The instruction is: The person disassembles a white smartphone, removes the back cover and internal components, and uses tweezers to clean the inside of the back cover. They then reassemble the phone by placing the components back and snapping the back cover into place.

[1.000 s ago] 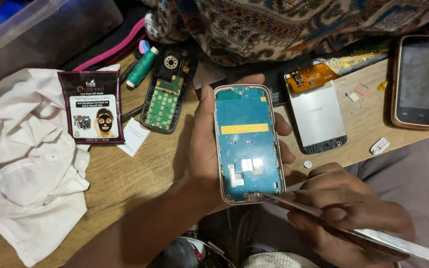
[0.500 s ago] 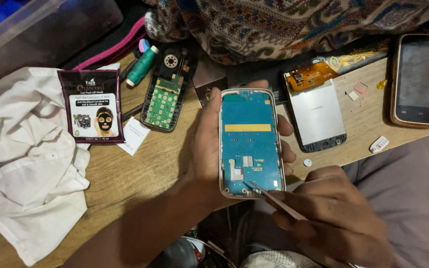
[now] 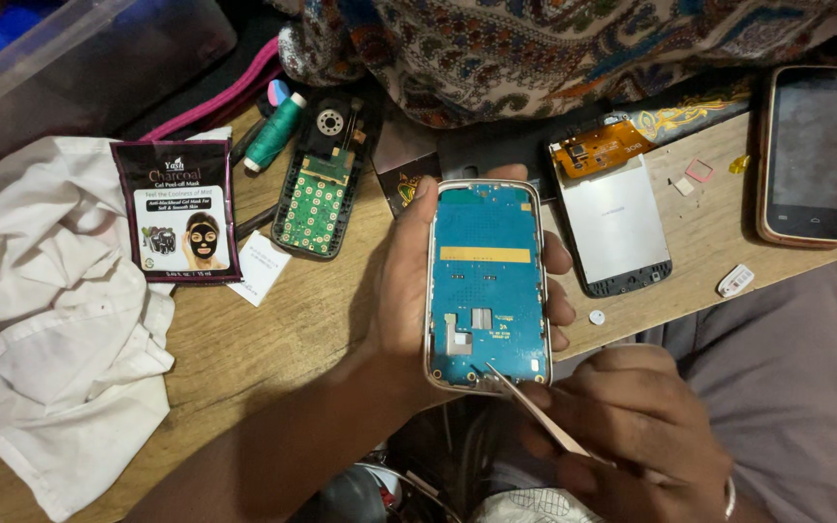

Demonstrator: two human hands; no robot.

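Note:
My left hand (image 3: 401, 291) grips an opened phone (image 3: 486, 286), held flat with its blue circuit board facing up inside a pale metal frame. My right hand (image 3: 632, 436) is closed on thin metal tweezers (image 3: 535, 412). Their tip touches the bottom edge of the blue board, near its lower middle. Both hands sit just over the front edge of the wooden table (image 3: 263, 339).
On the table lie a small keypad phone with a green board (image 3: 320, 189), a detached screen with an orange flex cable (image 3: 612, 218), a dark touchscreen phone (image 3: 816, 155), a black sachet (image 3: 178, 208), a teal thread spool (image 3: 273, 134) and white cloth (image 3: 41, 320). Tiny loose parts (image 3: 734, 280) lie near the edge.
My right hand has moved up and left, bringing the tweezers' tip from below the phone onto the lower edge of the blue board. The left hand stays nearly still.

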